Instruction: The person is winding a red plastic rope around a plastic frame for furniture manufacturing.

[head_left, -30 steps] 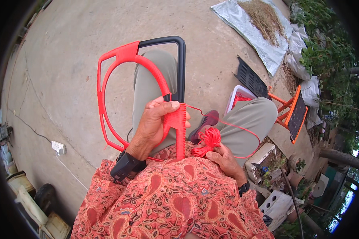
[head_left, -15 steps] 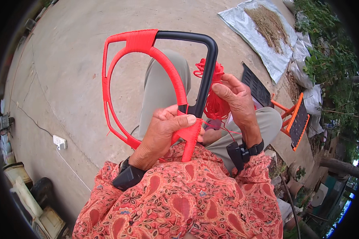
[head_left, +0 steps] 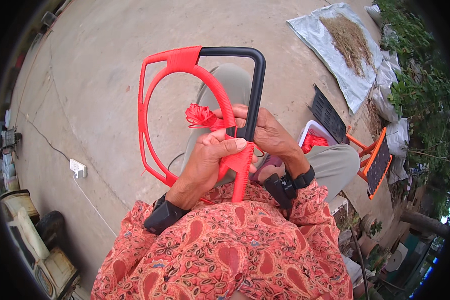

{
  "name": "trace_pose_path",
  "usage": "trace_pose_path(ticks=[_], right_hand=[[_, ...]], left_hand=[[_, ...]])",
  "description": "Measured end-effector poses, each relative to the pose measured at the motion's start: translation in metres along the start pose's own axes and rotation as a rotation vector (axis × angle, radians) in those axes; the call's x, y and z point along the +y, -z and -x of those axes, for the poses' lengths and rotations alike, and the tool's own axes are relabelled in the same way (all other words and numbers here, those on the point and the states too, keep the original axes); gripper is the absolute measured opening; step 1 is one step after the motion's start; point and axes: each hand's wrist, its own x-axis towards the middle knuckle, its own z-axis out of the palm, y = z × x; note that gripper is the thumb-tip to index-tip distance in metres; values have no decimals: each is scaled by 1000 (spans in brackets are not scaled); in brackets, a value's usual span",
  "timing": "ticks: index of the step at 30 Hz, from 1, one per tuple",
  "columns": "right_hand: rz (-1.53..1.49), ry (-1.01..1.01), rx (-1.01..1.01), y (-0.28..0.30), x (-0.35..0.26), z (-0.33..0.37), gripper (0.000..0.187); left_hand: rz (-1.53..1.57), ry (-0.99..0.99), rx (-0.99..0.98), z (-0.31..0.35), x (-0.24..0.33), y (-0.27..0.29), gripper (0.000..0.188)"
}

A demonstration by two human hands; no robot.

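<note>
A tubular frame (head_left: 258, 85) leans toward my lap, most of it wrapped in red cord, with bare black tube along its top right and right side. My left hand (head_left: 210, 160) is closed on the frame at its lower joint, thumb pressed on the red wrapping. Passing behind the black tube, my right hand (head_left: 270, 132) grips a bundle of red cord (head_left: 201, 116). The bundle's looped end pokes out inside the round opening of the frame. Parts of my right fingers are hidden behind the tube.
On the right, a white tub (head_left: 315, 127) holds more red cord, near a black and orange folding stool (head_left: 377, 160). Farther off, dried stalks (head_left: 347, 40) lie on a pale sheet (head_left: 310, 25). A white power strip (head_left: 78, 168) with cables sits on the concrete at left.
My right hand has carried the cord bundle leftward, from the right of the black tube to behind it and into the round opening. My left hand keeps its hold; the tub now shows.
</note>
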Motion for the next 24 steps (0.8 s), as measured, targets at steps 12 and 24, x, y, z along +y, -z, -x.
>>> trace_pose_path(ticks=[12,24], right_hand=[[-85,-131,534,-5,-21,38,18],[134,-122,784,19,-50,46,17]], left_hand=[[129,10,51,-13,1,11,34],[130,61,41,-15,-6,10,22]])
